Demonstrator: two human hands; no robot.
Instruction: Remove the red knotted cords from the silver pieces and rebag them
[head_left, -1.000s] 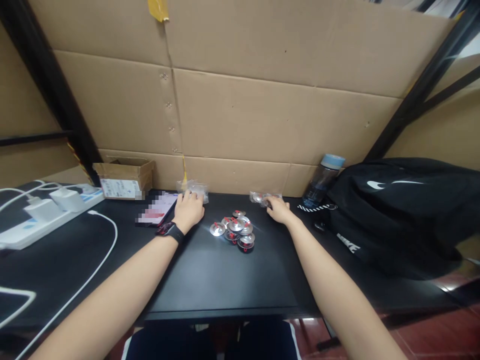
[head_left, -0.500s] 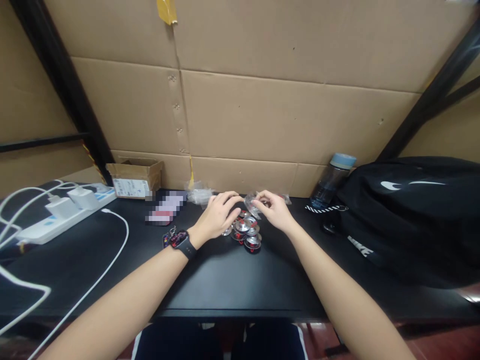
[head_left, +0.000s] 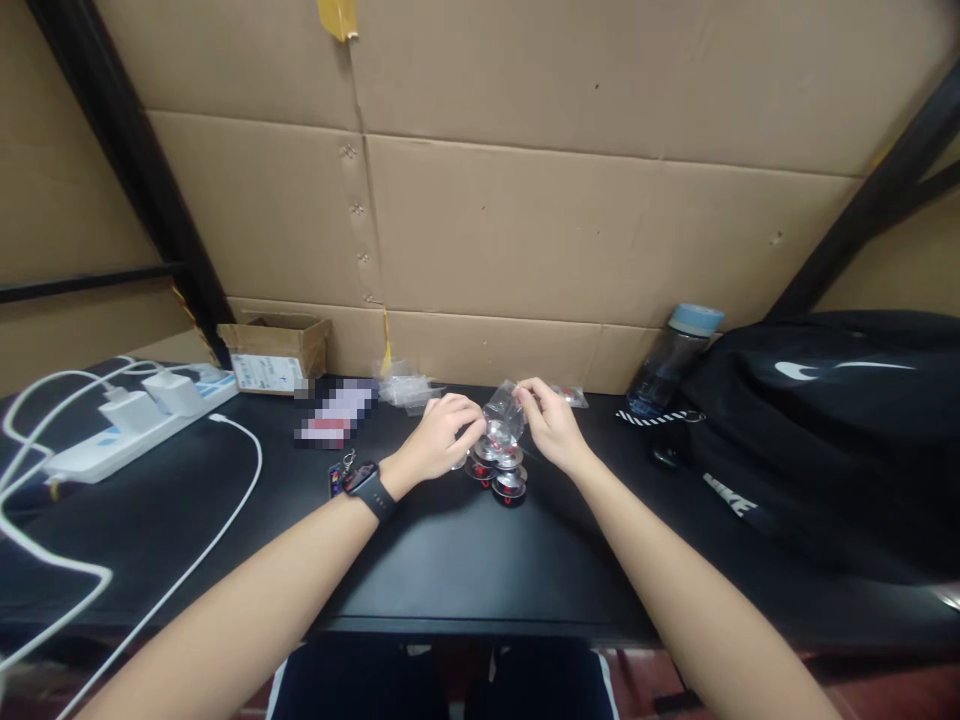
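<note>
Between my hands is a small clear plastic bag (head_left: 505, 408), with a shiny round metal piece visible at its lower end. My right hand (head_left: 553, 428) pinches the bag's upper right edge between thumb and fingers. My left hand (head_left: 444, 440), a dark watch on its wrist, is closed at the bag's left edge; its fingertips are partly hidden. Just below the bag, several shiny metal discs with red parts (head_left: 509, 484) lie in a pile on the black table (head_left: 465, 570). Their exact kind is unclear.
Clear plastic bags (head_left: 405, 388) lie behind my left hand, and another bag (head_left: 570, 396) behind my right. To the left are an open cardboard box (head_left: 281, 355), a white power strip (head_left: 142, 425) and cables. A water bottle (head_left: 664, 370) and black backpack (head_left: 832, 440) stand right.
The plastic bag is now stretched upright between my hands above the discs. My left fingers, spread before, have closed at its edge. The view has shifted slightly.
</note>
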